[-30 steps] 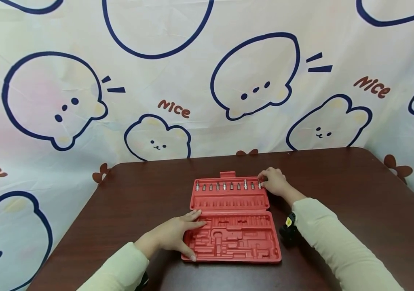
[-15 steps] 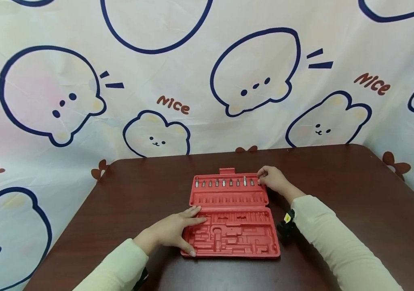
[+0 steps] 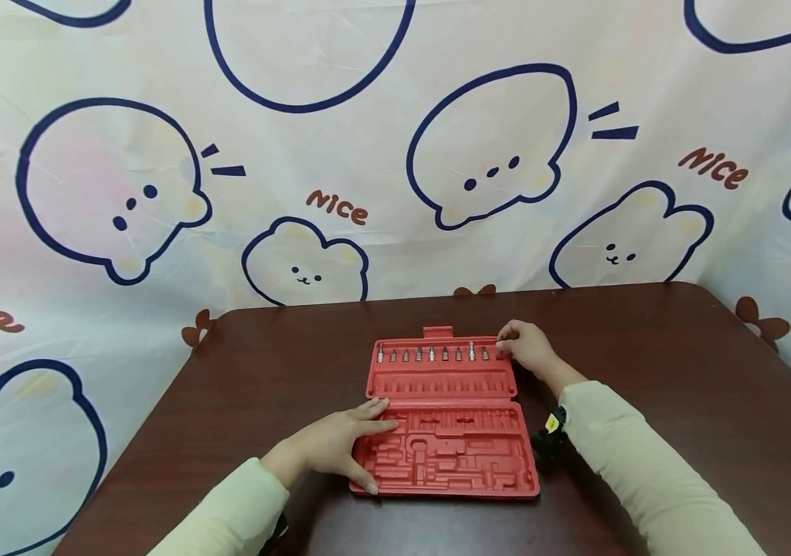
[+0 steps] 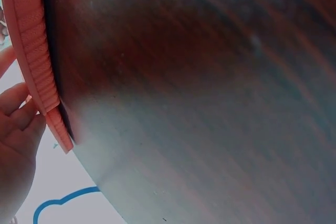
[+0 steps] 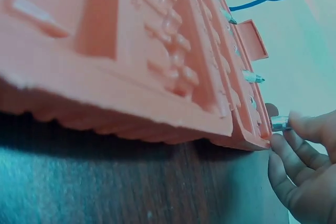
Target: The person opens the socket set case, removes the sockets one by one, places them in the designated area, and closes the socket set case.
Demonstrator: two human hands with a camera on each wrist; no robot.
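A red plastic tool case (image 3: 468,467) lies unfolded flat on the table, its moulded slots visible. Along the far half stands a row of several small silver screwdriver bits (image 3: 432,354). My right hand (image 3: 531,351) is at the far right corner and pinches one silver bit (image 5: 280,123) between thumb and fingers, by the end of that row. In the head view the fingers cover this bit. My left hand (image 3: 333,444) rests on the near half's left edge, fingers spread over the slots and thumb at the front left corner.
The dark brown table (image 3: 284,355) extends on all sides of the case. A red latch tab (image 3: 438,332) sticks out from the far edge. Behind the table hangs a cartoon-printed cloth (image 3: 395,154). A black wrist camera (image 3: 550,444) sits beneath the right sleeve.
One second ago the rightmost bit showed beside the right fingertips; now the fingers cover that spot and hold the bit. My left hand keeps its place. The head view shifts slightly.
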